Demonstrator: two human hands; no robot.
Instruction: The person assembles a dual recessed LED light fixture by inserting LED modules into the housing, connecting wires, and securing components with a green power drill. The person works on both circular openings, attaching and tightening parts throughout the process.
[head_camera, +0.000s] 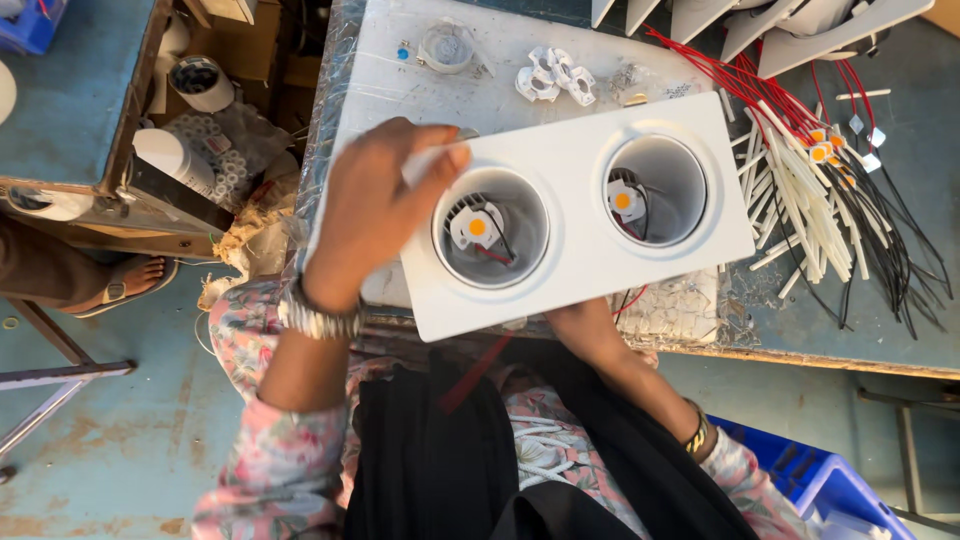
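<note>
A white rectangular twin downlight housing (580, 265) is held above the near edge of the bench. Each of its two round wells shows a small white holder with an orange disc: left well (477, 227), right well (624, 200). Red and black wires run inside the wells. My left hand (375, 210) grips the housing's left end, thumb on its top face near the left well. My right hand is hidden under the housing; only its forearm (625, 365) shows, reaching up beneath the fixture's underside.
White plastic clips (555, 78) and a round clear part (446, 47) lie on the foil-covered bench top (380, 90). A heap of red, white and black wired leads (830, 190) lies right. More white housings (800, 35) stand behind. Blue crate (830, 480) below right; another person's sandalled foot (130, 283) left.
</note>
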